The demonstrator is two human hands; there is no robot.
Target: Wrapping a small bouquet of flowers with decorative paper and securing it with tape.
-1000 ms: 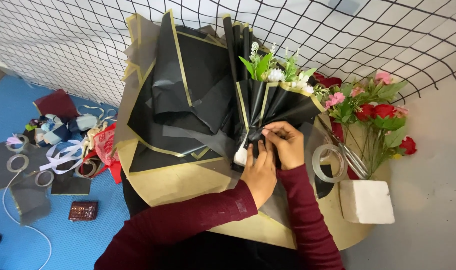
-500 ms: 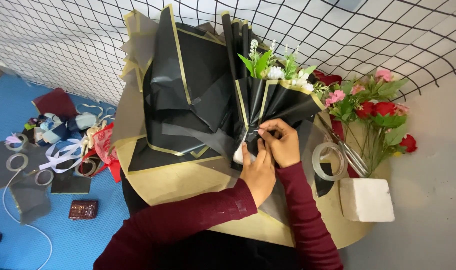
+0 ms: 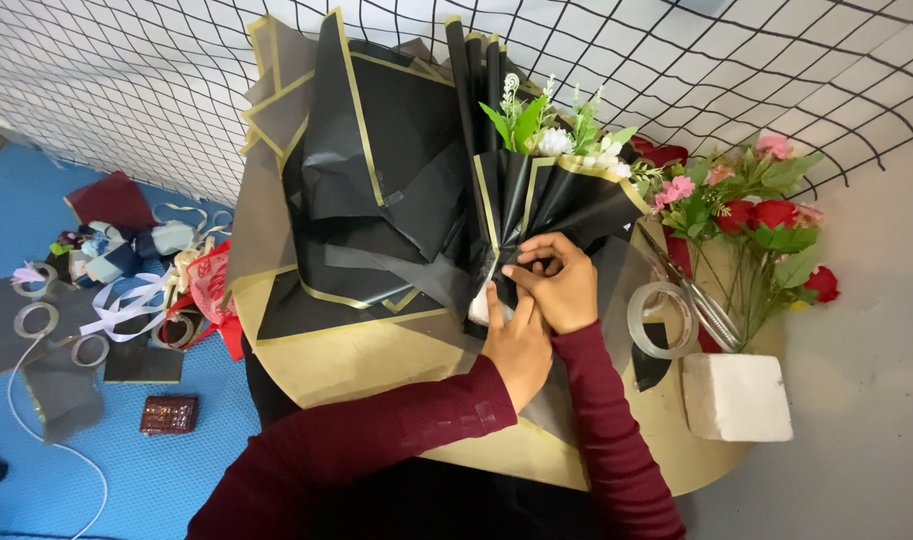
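Round table [image 3: 397, 375] under both; left hand [image 3: 517, 345] grips bouquet [image 3: 537, 200]; right hand [image 3: 557, 285] pinches its black wrapping, fingers curled.

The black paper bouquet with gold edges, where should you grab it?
Take the black paper bouquet with gold edges at its pinched neck, coming from below the fanned top; there the wrap narrows, and both hands, left and right, meet there.

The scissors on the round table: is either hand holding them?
No. The scissors lie beside the tape roll, while both hands grip the bouquet.
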